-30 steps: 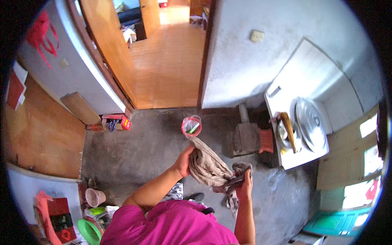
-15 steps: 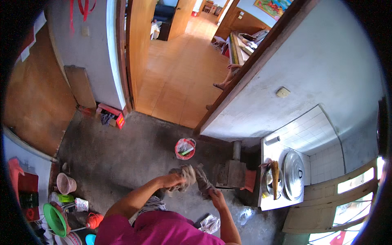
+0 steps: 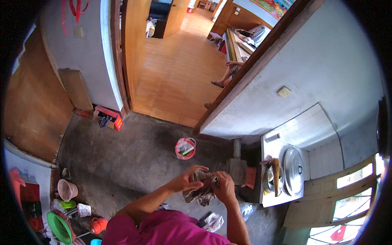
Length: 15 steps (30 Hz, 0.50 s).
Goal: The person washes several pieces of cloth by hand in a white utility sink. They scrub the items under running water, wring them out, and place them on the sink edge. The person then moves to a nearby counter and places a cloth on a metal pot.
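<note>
A crumpled grey-brown cloth (image 3: 199,195) is bunched between my two hands, its lower folds hanging down in front of my magenta top. My left hand (image 3: 192,179) grips its upper left side, with the thumb lying over the folds. At the upper right edge, my right hand (image 3: 223,186) pinches the fabric with bent fingers. Both hands are close together at chest level, above the dark floor. Whether it is one piece of cloth or two cannot be made out.
A red lined bin (image 3: 185,148) stands ahead on the floor. To the right are a small stove (image 3: 237,169) with a pipe and a white tiled counter (image 3: 281,198) with a large lidded pot (image 3: 293,171). Basins and a green tub (image 3: 59,227) crowd the lower left. Someone sits beyond the doorway.
My hands have come closer together, the right one moving up and inward. The cloth, earlier stretched out in two hanging bunches, is now gathered between them.
</note>
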Motion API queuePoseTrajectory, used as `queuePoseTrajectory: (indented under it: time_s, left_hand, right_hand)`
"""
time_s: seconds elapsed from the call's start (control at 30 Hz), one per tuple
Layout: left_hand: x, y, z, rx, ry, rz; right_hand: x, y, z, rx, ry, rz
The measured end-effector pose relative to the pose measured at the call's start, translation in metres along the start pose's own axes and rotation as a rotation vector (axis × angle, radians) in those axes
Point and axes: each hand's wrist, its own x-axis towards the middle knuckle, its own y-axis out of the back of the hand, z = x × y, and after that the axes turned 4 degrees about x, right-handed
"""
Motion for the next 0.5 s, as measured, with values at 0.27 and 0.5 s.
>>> queuePoseTrajectory:
  time_s: [0.27,0.5]
  left_hand:
    - [-0.013,0.076,-0.084,1.217,0.080,0.181]
    - [0.013,0.067,-0.147,1.406,-0.007,0.206]
  right_hand:
    - [-0.017,-0.050,0.062,-0.011,-0.219,0.034]
    - [0.012,-0.009,0.005,0.580,-0.203,0.142]
